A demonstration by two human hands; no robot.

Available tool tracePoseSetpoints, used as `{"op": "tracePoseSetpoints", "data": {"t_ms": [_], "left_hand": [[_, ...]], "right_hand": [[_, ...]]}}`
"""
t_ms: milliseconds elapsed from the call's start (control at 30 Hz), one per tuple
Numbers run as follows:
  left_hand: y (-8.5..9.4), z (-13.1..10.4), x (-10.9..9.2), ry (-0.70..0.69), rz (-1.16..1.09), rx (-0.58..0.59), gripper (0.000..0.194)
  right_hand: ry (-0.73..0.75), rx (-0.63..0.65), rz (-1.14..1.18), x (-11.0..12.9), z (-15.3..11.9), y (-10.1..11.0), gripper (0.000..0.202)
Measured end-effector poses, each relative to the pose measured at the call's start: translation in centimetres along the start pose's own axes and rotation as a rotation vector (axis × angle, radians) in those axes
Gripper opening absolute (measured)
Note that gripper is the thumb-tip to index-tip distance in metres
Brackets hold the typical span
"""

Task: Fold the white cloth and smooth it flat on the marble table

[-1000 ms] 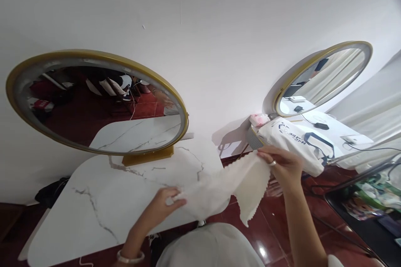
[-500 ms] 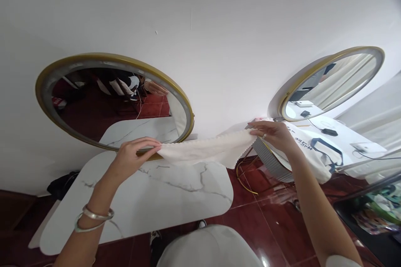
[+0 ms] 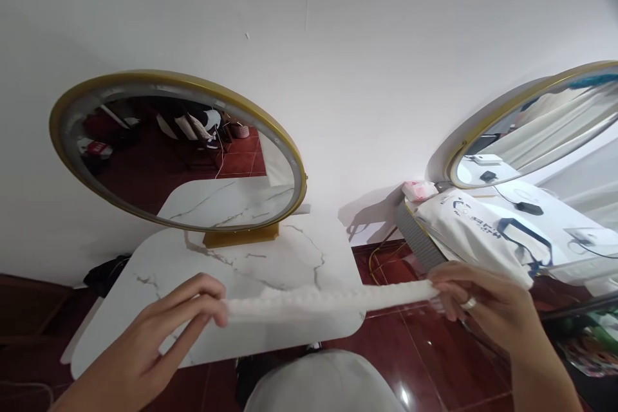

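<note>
Two pinch grips: left hand (image 3: 130, 349) and right hand (image 3: 497, 306) each hold one end of the pale cloth (image 3: 333, 301), stretched above the marble-patterned table (image 3: 284, 261), right end past its edge. Cloth sits lower than half a second ago, narrowed to a thin band; both ends seem controlled.

Left hand (image 3: 149, 341) + right hand (image 3: 492, 306) = 2 hands, w/ 1 ring (image 3: 468, 303) on the latter. White cloth (image 3: 313, 304): 1 pc. Left mirror (image 3: 178, 158) + right mirror (image 3: 545, 122) = 2 gold-rimmed mirrors. Marbled tbl (image 3: 294, 264) + white-topped desk (image 3: 555, 203) = 2 tbls total. Tote bag (image 3: 470, 232): 1. Tissue pk (image 3: 419, 190): 1. Blk adapter (image 3: 530, 208) on desk: 1, excl. reflections. Pink basket (image 3: 241, 131), reflected: 1. Plastic pks (image 3: 591, 344), lower R: several, exact no. unclear, cut off by edge.
</note>
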State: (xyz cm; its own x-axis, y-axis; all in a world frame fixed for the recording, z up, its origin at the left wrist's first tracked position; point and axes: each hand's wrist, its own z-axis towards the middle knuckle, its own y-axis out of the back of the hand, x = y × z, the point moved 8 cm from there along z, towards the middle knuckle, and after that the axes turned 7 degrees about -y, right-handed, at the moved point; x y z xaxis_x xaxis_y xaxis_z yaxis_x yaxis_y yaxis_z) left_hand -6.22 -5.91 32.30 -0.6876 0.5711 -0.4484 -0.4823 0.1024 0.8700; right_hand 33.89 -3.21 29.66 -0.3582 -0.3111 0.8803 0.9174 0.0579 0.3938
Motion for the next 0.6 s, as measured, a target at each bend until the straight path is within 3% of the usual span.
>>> {"op": "tracePoseSetpoints", "data": {"t_ms": [67, 133, 233, 333, 433, 500, 600], "left_hand": [[-0.8, 0.2, 0.7, 0.022, -0.011, 0.006, 0.018], [-2.5, 1.4, 2.8, 0.087, 0.011, -0.020, 0.021], [-7.0, 4.0, 7.8, 0.221, 0.036, -0.053, 0.031], [-12.4, 6.7, 13.3, 0.325, 0.006, -0.082, 0.034], [-16.7, 9.1, 17.3, 0.380, -0.058, -0.085, 0.036], [-18.4, 10.3, 18.7, 0.394, -0.065, -0.082, 0.037], [-20.3, 10.5, 19.2, 0.399, -0.052, -0.080, 0.041]], "right_hand": [[-0.173, 0.063, 0.080, -1.7, 0.7, -1.2, 0.016], [-0.315, 0.120, 0.091, -4.2, 2.6, -3.0, 0.023], [-0.362, 0.135, 0.094, -8.8, 6.7, -6.2, 0.024], [-0.446, 0.126, 0.001, -14.9, 10.3, -9.6, 0.020], [-0.505, 0.106, -0.080, -20.1, 12.8, -12.0, 0.012], [-0.517, 0.094, -0.126, -22.4, 13.9, -13.0, 0.009], [-0.492, 0.072, -0.213, -24.5, 14.5, -13.8, 0.012]]}}
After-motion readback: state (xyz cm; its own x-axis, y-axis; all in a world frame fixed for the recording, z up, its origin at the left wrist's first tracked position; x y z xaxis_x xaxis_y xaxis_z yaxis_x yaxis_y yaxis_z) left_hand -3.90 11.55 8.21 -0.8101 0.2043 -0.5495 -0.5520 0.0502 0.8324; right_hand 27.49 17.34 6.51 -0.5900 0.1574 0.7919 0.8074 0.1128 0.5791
